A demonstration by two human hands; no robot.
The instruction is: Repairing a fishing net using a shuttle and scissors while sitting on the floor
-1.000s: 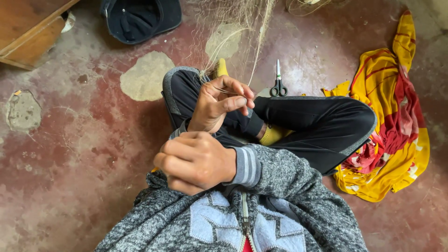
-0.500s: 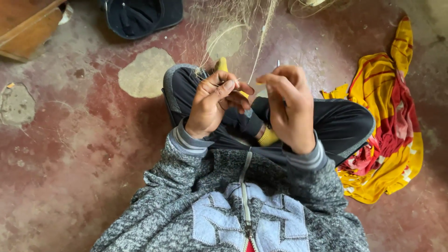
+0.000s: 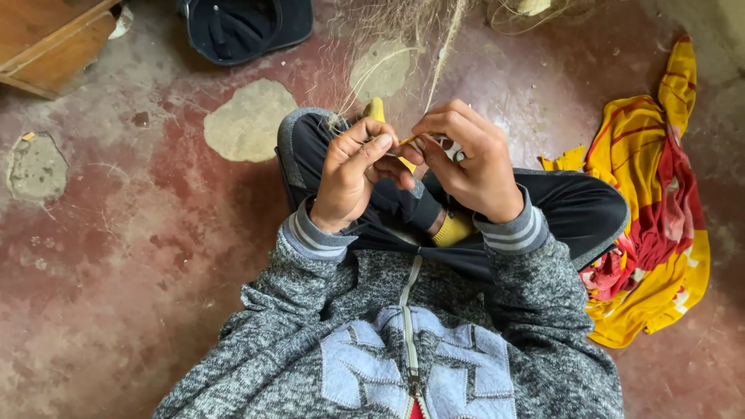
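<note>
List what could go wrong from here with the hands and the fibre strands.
1. The left hand and right hand pinch thin pale fibre strands that run up to a loose tangle; a pull could snag or snap them.
2. The small yellow tool sits between close fingertips, so it could slip or prick a finger.
3. Work happens over the crossed legs, so a dropped piece may be lost in the folds.

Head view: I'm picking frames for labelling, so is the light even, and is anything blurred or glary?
Head view: soft, even daylight, no hard shadows; both hands, left and right, sharp; the thin fibres at the top edge look hazy; faint sheen on the red floor, no real glare.
</note>
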